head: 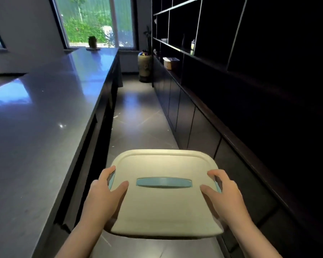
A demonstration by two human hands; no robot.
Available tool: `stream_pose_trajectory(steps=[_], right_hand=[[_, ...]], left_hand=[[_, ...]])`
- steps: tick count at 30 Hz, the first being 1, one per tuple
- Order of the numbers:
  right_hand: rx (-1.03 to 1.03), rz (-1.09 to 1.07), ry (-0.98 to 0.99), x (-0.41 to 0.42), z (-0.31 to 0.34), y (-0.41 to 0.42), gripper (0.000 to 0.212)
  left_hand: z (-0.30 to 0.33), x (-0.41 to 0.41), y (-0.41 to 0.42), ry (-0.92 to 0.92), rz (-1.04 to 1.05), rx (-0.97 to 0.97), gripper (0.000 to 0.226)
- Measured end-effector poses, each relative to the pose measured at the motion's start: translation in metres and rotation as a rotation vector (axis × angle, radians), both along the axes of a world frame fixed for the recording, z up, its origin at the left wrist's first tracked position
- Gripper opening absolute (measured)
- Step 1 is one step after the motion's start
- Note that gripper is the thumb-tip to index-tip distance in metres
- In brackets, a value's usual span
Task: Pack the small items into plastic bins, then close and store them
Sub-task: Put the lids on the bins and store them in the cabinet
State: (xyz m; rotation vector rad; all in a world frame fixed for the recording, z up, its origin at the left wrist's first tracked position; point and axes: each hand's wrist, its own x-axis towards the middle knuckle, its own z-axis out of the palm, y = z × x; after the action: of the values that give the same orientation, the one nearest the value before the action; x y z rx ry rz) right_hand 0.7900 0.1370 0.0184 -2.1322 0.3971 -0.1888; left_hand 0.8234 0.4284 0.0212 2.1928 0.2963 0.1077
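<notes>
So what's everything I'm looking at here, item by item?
Bin: one, cream lid with a pale blue handle and blue side clips, lid on, carried in mid-air over the aisle floor.
Counter: one, long glossy grey top, left of the aisle.
Potted plant: one, dark, far end of the counter by the window.
Vase: one large, yellowish, on the floor at the aisle's far end.
Shelving: one dark wall unit with cabinets below, right side.
Box: one, tan with a white top, on a lower shelf.
Bottle: one small, pale, on the shelf above; too small to tell more.
Left hand: grips the bin's left edge, thumb on the lid.
Right hand: grips the bin's right edge, thumb on the lid.
</notes>
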Motion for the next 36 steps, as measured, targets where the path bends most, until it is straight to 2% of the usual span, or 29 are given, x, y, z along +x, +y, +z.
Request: stream_pose_trajectory(steps=[6,15,26,36], right_hand=[[-0.066,0.131,-0.020,0.122,0.013,-0.010,0.032],[-0.152,0.243,0.009,0.288,0.012,0.019,0.031],[-0.165,0.124,0.040,0.489,0.002,0.090,0.029],[-0.170,0.003,0.065,0.647,0.004,0.095,0.031]], left_hand=[[0.004,0.086,-0.003,-0.006,0.101,-0.008,0.063],[-0.009,0.215,0.030,-0.029,0.189,-0.009,0.048],[-0.014,0.439,0.102,0.007,0.108,0.010,0.044],[-0.010,0.632,0.111,-0.006,-0.053,-0.037,0.041]])
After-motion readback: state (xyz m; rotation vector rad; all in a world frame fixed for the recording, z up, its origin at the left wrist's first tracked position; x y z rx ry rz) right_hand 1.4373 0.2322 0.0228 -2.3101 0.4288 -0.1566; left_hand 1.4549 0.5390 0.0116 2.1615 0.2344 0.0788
